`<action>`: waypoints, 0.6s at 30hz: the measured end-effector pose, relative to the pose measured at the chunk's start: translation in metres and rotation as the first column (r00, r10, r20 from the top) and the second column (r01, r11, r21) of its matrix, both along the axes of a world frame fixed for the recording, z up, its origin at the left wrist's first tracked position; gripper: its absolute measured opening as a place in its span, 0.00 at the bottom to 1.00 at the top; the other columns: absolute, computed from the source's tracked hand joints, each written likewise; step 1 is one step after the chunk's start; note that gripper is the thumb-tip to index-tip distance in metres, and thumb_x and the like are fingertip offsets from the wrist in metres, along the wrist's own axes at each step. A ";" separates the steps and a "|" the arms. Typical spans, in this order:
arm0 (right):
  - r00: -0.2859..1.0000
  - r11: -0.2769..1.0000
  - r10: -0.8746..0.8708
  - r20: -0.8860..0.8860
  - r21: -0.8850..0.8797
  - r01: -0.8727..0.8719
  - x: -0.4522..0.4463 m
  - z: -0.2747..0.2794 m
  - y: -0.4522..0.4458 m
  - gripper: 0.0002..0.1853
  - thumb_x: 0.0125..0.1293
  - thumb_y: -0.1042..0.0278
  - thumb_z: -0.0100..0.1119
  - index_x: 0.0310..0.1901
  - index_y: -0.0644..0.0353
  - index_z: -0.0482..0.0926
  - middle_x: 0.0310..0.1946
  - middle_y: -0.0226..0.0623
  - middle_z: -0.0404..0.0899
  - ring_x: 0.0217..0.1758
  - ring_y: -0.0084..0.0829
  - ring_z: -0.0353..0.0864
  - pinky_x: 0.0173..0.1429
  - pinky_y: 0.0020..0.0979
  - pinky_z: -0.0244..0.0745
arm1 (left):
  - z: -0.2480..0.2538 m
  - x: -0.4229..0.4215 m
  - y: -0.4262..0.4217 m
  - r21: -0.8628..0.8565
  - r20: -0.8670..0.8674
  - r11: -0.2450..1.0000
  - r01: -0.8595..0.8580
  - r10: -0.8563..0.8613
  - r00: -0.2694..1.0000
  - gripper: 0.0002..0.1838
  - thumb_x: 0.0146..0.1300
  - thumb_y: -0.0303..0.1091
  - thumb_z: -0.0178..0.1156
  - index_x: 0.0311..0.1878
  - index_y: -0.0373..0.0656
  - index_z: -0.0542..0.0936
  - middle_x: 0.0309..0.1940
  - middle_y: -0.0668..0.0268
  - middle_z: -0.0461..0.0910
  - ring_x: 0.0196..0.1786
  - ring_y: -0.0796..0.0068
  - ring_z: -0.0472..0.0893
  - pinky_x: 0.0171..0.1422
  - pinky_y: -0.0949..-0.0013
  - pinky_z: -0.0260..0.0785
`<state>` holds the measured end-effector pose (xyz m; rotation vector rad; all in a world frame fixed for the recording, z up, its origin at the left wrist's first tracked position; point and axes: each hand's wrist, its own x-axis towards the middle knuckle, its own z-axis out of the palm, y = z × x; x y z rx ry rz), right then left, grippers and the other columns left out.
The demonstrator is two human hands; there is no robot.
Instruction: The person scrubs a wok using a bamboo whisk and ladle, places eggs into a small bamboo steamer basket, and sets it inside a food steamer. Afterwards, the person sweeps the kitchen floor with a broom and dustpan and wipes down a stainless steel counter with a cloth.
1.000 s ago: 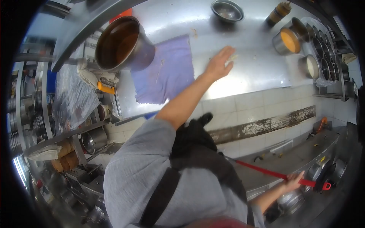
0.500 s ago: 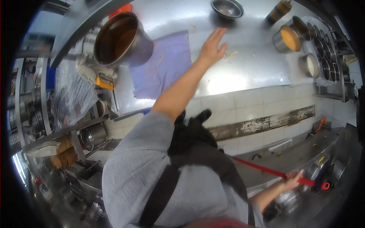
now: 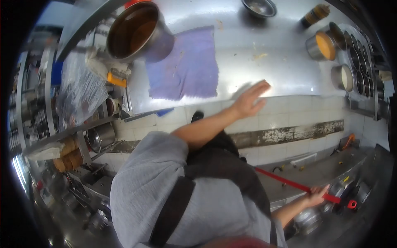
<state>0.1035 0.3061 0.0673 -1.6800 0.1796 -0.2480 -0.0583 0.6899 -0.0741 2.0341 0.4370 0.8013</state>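
My left hand [image 3: 249,101] is stretched out just past the near edge of the steel table [image 3: 235,62], fingers extended and holding nothing. Its fingertips reach over the table's rim. Low on the right, my right hand [image 3: 317,196] is closed around a long red pole [image 3: 283,180], which slants from beside my apron to a holed end at the far right. What the pole's other end carries is hidden behind my body. On the table, left of my left hand, lies a purple cloth [image 3: 186,68]. Yellowish scraps [image 3: 259,56] dot the metal.
A deep pot [image 3: 163,43] of brown liquid stands on the cloth's corner. A metal bowl [image 3: 259,7] sits at the back. Toward the right are a squeeze bottle [image 3: 315,16], an orange-filled container [image 3: 324,46] and a white-filled one [image 3: 345,78]. Shelves [image 3: 70,134] crowd the left side.
My left hand has drawn back from near the bowl, over the scraps, to the table's near edge. My right hand keeps its hold on the red pole. The view has shifted slightly.
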 end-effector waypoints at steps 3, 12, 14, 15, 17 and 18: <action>1.000 1.000 -0.006 -0.012 0.020 0.006 0.006 -0.003 -0.001 0.16 0.65 0.64 0.59 0.23 0.56 0.66 0.10 0.24 0.54 0.10 0.18 0.52 0.14 0.23 0.53 | -0.026 -0.051 0.042 0.117 -0.019 0.927 -0.355 0.360 0.933 0.21 0.58 0.32 0.57 0.56 0.42 0.73 0.58 0.51 0.70 0.64 0.52 0.66 0.67 0.54 0.57; 0.997 0.996 0.072 -0.039 -0.044 -0.074 0.022 -0.008 0.046 0.18 0.66 0.62 0.57 0.22 0.54 0.62 0.10 0.22 0.52 0.10 0.17 0.51 0.15 0.23 0.51 | -0.059 -0.182 0.031 0.508 -0.516 0.712 -0.485 0.702 0.491 0.25 0.58 0.35 0.55 0.59 0.36 0.69 0.64 0.40 0.58 0.70 0.42 0.53 0.69 0.37 0.40; 0.994 0.995 0.098 -0.041 -0.022 -0.099 0.020 -0.006 0.049 0.18 0.65 0.63 0.58 0.22 0.54 0.62 0.10 0.23 0.53 0.10 0.17 0.52 0.15 0.23 0.52 | -0.030 -0.171 0.006 0.398 -0.535 0.811 -0.428 0.584 0.610 0.24 0.59 0.37 0.54 0.58 0.35 0.70 0.62 0.42 0.61 0.68 0.44 0.56 0.69 0.39 0.44; 0.992 0.993 0.121 -0.046 0.006 -0.121 0.019 -0.007 0.052 0.18 0.65 0.63 0.59 0.22 0.54 0.63 0.09 0.23 0.54 0.10 0.18 0.53 0.14 0.23 0.53 | -0.019 -0.168 0.006 0.293 -0.530 0.891 -0.346 0.453 0.717 0.23 0.60 0.38 0.54 0.56 0.35 0.71 0.61 0.44 0.64 0.67 0.45 0.60 0.68 0.42 0.49; 0.989 0.990 0.142 -0.035 0.016 -0.141 0.018 -0.011 0.045 0.18 0.65 0.63 0.59 0.21 0.54 0.63 0.09 0.23 0.54 0.10 0.17 0.53 0.14 0.23 0.53 | -0.016 -0.170 0.039 0.145 -0.380 0.802 -0.580 0.587 0.715 0.22 0.61 0.40 0.54 0.55 0.36 0.72 0.57 0.46 0.68 0.63 0.49 0.65 0.66 0.46 0.54; 0.986 0.987 0.162 -0.029 0.027 -0.161 0.020 -0.011 0.045 0.18 0.65 0.63 0.59 0.21 0.54 0.63 0.09 0.23 0.54 0.10 0.17 0.53 0.14 0.23 0.53 | -0.014 -0.175 0.062 -0.041 -0.244 0.661 -0.749 0.720 0.650 0.21 0.63 0.41 0.53 0.54 0.36 0.73 0.54 0.49 0.72 0.59 0.52 0.70 0.64 0.51 0.59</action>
